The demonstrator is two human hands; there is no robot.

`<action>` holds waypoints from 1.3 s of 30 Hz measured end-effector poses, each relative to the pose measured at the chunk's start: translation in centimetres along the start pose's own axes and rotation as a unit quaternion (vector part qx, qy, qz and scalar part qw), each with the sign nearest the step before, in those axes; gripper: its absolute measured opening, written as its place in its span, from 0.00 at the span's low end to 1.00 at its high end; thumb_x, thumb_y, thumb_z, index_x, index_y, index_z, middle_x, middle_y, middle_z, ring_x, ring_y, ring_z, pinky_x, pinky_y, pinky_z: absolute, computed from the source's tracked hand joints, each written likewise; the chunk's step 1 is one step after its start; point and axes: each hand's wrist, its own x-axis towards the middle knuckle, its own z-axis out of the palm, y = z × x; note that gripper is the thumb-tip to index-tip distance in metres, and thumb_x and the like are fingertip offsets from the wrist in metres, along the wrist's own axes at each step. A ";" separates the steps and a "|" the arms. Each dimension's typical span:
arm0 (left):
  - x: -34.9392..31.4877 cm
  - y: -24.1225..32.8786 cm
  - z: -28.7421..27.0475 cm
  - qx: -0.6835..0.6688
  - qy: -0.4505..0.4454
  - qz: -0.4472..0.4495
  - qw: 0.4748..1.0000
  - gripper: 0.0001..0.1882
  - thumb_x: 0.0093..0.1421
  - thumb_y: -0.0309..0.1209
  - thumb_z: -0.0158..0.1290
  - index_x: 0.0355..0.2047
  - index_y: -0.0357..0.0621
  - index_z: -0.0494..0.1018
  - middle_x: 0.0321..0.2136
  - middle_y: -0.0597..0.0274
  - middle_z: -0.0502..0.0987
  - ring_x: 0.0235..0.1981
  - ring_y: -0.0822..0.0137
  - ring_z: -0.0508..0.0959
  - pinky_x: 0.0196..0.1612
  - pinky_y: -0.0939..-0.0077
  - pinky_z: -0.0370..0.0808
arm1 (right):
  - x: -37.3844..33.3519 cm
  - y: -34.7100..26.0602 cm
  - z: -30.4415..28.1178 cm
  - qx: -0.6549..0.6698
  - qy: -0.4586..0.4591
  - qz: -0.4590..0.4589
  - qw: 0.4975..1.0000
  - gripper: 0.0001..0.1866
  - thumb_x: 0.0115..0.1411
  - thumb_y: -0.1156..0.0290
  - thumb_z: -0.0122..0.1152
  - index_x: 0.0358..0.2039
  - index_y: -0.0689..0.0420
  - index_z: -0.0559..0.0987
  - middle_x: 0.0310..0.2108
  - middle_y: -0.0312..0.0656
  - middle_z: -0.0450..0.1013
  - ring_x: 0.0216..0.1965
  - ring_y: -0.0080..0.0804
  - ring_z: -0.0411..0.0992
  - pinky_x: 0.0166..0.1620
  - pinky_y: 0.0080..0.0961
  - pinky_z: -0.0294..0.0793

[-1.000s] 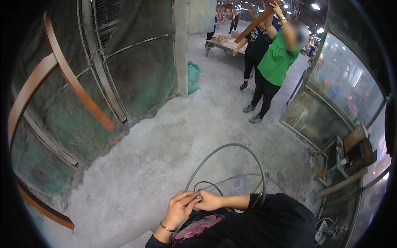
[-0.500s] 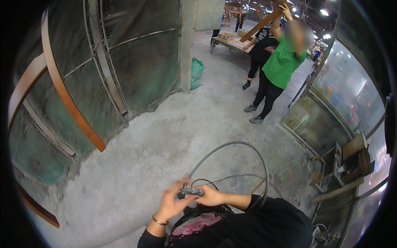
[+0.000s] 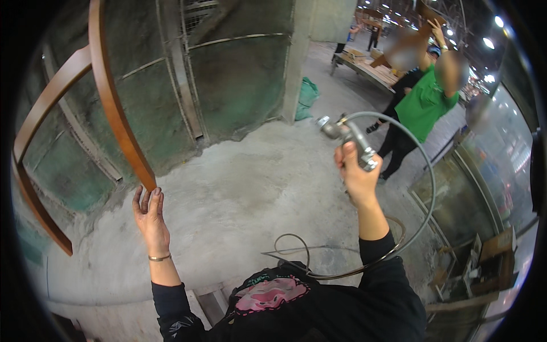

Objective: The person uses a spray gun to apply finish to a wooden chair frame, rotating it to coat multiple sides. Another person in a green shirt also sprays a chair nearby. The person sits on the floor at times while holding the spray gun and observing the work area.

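Observation:
My right hand is raised to the right of centre, closed round the handle of a silver metal spray gun. A grey hose loops from the gun down past my right forearm. On the left, a curved brown wooden frame hangs with several long bent legs. My left hand is at the lower end of its nearest leg, fingertips and thumb closed on the tip. Whatever holds the frame up is out of view.
Stained dark green panels line the left and far side. Two people, one in a green shirt, stand beyond with a wooden piece lifted. A green bag leans by the post; wooden parts stack at right.
My hands have parted from in front of my chest. The right has lifted the spray gun up and right; the left has reached out to the wooden frame's leg. The view has shifted left.

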 end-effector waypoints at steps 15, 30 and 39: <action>1.4 -1.0 -0.4 -0.183 0.049 -0.074 0.979 0.15 0.71 0.26 0.53 0.54 0.29 0.73 0.50 0.50 0.79 0.53 0.58 0.81 0.62 0.68 0.79 | 8.5 0.8 -3.8 0.090 0.001 -0.011 0.996 0.22 0.71 0.54 0.63 0.48 0.65 0.79 0.25 0.35 0.71 0.25 0.19 0.67 0.23 0.14 0.60; -4.2 5.1 -1.5 -0.297 0.085 -0.095 0.946 0.45 0.68 0.51 0.53 0.66 0.19 0.53 0.63 0.31 0.64 0.66 0.43 0.68 0.71 0.49 0.66 | 15.2 0.1 3.4 0.275 -0.140 -0.102 0.946 0.37 0.72 0.45 0.56 0.66 0.65 0.69 0.26 0.36 0.67 0.26 0.21 0.66 0.20 0.12 0.57; -5.8 6.3 -1.6 -0.324 0.135 -0.060 0.935 0.43 0.68 0.54 0.51 0.63 0.23 0.56 0.59 0.35 0.69 0.63 0.45 0.72 0.70 0.46 0.67 | 20.2 -2.9 12.3 0.385 -0.153 -0.035 0.910 0.38 0.70 0.32 0.46 0.42 0.63 0.74 0.26 0.40 0.72 0.26 0.22 0.70 0.19 0.14 0.57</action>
